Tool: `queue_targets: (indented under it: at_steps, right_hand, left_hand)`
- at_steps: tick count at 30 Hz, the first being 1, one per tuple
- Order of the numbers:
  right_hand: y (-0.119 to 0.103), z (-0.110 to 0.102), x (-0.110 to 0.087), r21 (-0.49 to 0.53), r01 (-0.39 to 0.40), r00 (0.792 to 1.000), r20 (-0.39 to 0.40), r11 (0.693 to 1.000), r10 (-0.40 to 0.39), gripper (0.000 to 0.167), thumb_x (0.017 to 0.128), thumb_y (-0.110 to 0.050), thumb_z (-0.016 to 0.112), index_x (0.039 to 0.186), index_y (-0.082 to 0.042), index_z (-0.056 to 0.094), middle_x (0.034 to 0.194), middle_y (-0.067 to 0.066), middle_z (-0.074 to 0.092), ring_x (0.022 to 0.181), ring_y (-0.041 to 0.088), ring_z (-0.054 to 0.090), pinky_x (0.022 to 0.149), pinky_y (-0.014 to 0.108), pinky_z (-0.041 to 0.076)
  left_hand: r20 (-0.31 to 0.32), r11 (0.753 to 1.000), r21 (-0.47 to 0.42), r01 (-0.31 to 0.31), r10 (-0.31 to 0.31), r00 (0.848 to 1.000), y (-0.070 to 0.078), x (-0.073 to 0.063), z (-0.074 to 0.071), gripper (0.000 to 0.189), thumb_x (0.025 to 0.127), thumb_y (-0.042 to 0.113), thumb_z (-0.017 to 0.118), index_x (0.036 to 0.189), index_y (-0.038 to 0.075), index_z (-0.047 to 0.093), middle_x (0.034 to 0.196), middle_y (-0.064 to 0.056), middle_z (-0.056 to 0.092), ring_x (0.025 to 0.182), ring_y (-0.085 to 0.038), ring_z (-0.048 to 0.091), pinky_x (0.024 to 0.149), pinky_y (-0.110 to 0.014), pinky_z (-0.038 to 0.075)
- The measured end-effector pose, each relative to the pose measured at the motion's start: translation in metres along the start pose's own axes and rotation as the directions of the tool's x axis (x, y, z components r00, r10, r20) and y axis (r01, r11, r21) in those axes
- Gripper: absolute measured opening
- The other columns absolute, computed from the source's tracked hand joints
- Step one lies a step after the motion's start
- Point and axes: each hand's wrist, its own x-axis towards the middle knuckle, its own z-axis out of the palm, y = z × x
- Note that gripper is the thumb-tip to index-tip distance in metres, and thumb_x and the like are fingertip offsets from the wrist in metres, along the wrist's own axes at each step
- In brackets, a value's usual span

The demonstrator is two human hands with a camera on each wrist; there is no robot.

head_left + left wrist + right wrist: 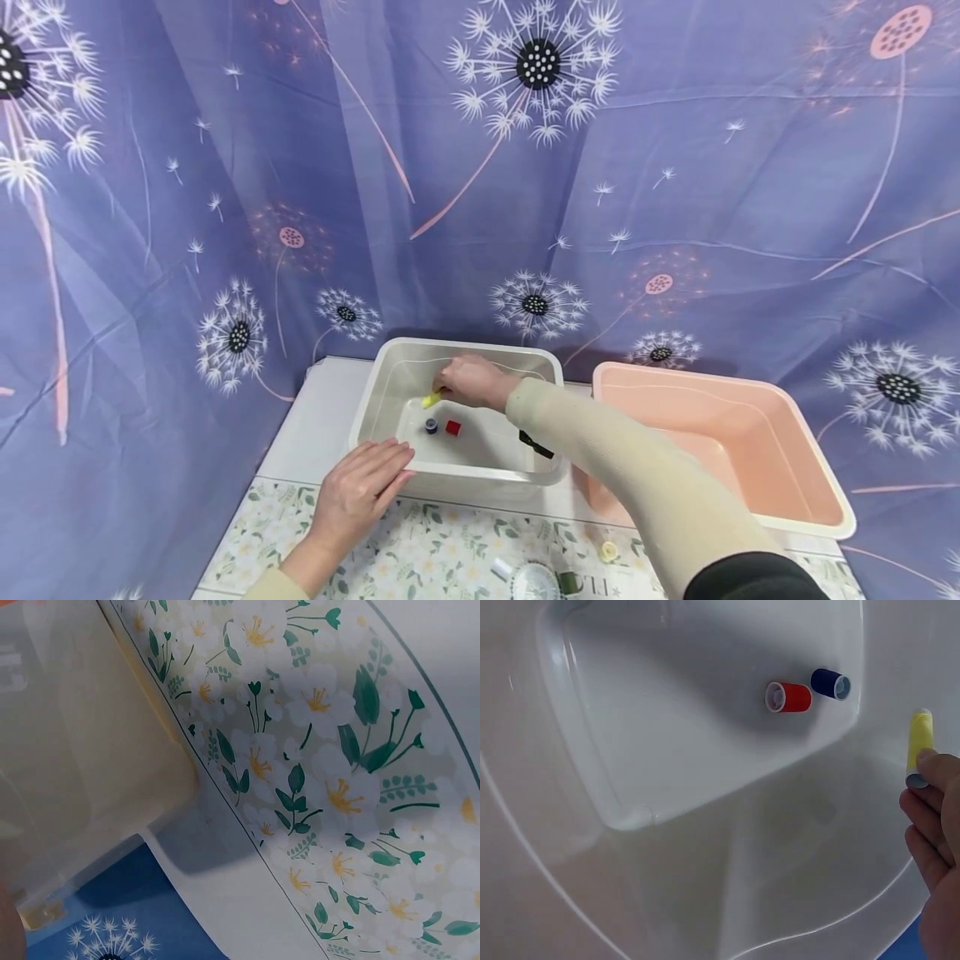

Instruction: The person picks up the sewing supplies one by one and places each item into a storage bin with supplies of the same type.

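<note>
My right hand (pixel 474 382) reaches into the light grey tub (pixel 465 473), pinching a yellow thread spool (pixel 920 739) between thumb and fingers above the tub's floor. Below it, a red thread spool (pixel 789 697) and a dark blue thread spool (pixel 830 684) lie close together on the bottom. In the head view the blue one is left of the red. My left hand (pixel 363 483) rests on the tub's near left rim with its fingers extended. The left wrist view shows mostly the tub's outer wall (pixel 90 735) and the table, with only a sliver of skin at its edge.
A peach tub (pixel 772 467) stands to the right, partly behind my right sleeve. On the flowered table cover (pixel 435 542) near the front lie a white spool (pixel 501 568), a round whitish thing (pixel 535 582), a dark green spool (pixel 570 582) and a pale yellow spool (pixel 608 551). A blue curtain (pixel 450 208) hangs behind.
</note>
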Motion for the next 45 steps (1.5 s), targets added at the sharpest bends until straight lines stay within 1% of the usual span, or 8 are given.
queue_targets:
  at_steps: [8, 13, 20, 27, 33, 38, 43, 45]
  right_hand:
    - [0.004, 0.005, -0.003, 0.020, -0.010, 1.000, -0.003, 1.000, 0.010, 0.006, 0.095, -0.016, 0.081, 0.102, -0.016, 0.083, 0.099, -0.006, 0.081, 0.089, 0.013, 0.077, 0.078, 0.031, 0.062]
    - [0.004, 0.005, -0.007, 0.037, -0.048, 0.998, 0.053, 0.998, 0.046, 0.016, 0.096, -0.021, 0.081, 0.111, -0.014, 0.082, 0.108, -0.003, 0.081, 0.099, 0.016, 0.077, 0.086, 0.033, 0.062]
    - [0.007, 0.001, -0.017, 0.091, -0.106, 0.993, 0.070, 0.990, 0.099, 0.029, 0.099, -0.026, 0.080, 0.123, -0.011, 0.079, 0.119, 0.001, 0.080, 0.107, 0.018, 0.076, 0.098, 0.034, 0.060]
    - [0.005, -0.013, -0.029, 0.135, -0.165, 0.984, 0.086, 0.977, 0.154, 0.039, 0.098, -0.033, 0.081, 0.130, -0.012, 0.077, 0.125, 0.002, 0.079, 0.111, 0.023, 0.075, 0.101, 0.038, 0.059]
    - [-0.003, -0.028, -0.042, 0.152, -0.159, 0.987, 0.061, 0.975, 0.152, 0.047, 0.095, -0.037, 0.083, 0.134, -0.013, 0.075, 0.124, 0.003, 0.079, 0.106, 0.024, 0.077, 0.095, 0.040, 0.062]
    - [-0.010, -0.044, -0.056, 0.175, -0.134, 0.991, 0.019, 0.975, 0.133, 0.053, 0.094, -0.041, 0.083, 0.137, -0.011, 0.073, 0.127, 0.003, 0.078, 0.103, 0.024, 0.078, 0.094, 0.041, 0.063]
    - [-0.019, -0.058, -0.074, 0.214, -0.086, 0.994, -0.045, 0.973, 0.098, 0.057, 0.096, -0.041, 0.082, 0.140, -0.008, 0.070, 0.136, 0.010, 0.074, 0.113, 0.027, 0.076, 0.100, 0.042, 0.062]
    - [-0.022, -0.062, -0.082, 0.227, -0.074, 0.993, -0.072, 0.971, 0.093, 0.058, 0.095, -0.041, 0.082, 0.141, -0.008, 0.070, 0.140, 0.012, 0.071, 0.120, 0.028, 0.073, 0.104, 0.042, 0.060]
  left_hand:
    - [0.004, 1.000, -0.002, 0.009, -0.009, 1.000, 0.001, -0.001, 0.001, 0.053, 0.113, 0.051, 0.047, 0.114, 0.015, 0.084, 0.114, -0.001, 0.082, 0.105, -0.024, 0.079, 0.093, -0.051, 0.061]
    - [0.010, 1.000, 0.001, 0.011, -0.011, 1.000, 0.000, -0.001, 0.001, 0.054, 0.113, 0.052, 0.046, 0.114, 0.014, 0.084, 0.114, -0.002, 0.082, 0.104, -0.025, 0.079, 0.095, -0.048, 0.060]
    - [0.005, 1.000, 0.005, 0.006, -0.006, 1.000, 0.002, 0.000, 0.001, 0.054, 0.113, 0.053, 0.046, 0.113, 0.014, 0.084, 0.114, -0.001, 0.082, 0.104, -0.025, 0.079, 0.097, -0.047, 0.060]
    - [0.050, 0.999, 0.022, 0.029, -0.030, 0.998, 0.001, -0.002, 0.000, 0.058, 0.113, 0.055, 0.044, 0.114, 0.013, 0.084, 0.116, -0.002, 0.081, 0.107, -0.025, 0.078, 0.109, -0.039, 0.055]
    - [0.050, 0.999, 0.028, 0.029, -0.030, 0.998, 0.003, -0.002, 0.000, 0.059, 0.113, 0.055, 0.042, 0.115, 0.013, 0.084, 0.115, -0.002, 0.082, 0.107, -0.024, 0.078, 0.112, -0.036, 0.052]
    - [0.051, 1.000, 0.012, 0.028, -0.028, 0.998, 0.002, -0.003, 0.000, 0.056, 0.113, 0.053, 0.045, 0.117, 0.013, 0.083, 0.116, -0.002, 0.082, 0.107, -0.025, 0.078, 0.124, -0.025, 0.038]
    - [0.047, 1.000, 0.009, 0.028, -0.029, 0.998, 0.002, -0.003, 0.000, 0.056, 0.112, 0.054, 0.047, 0.116, 0.012, 0.084, 0.115, -0.003, 0.082, 0.107, -0.025, 0.078, 0.126, -0.023, 0.034]
    - [0.046, 1.000, 0.001, 0.028, -0.028, 0.999, 0.002, -0.003, 0.000, 0.050, 0.111, 0.051, 0.053, 0.116, 0.012, 0.083, 0.115, -0.003, 0.082, 0.107, -0.026, 0.078, 0.126, -0.023, 0.035]
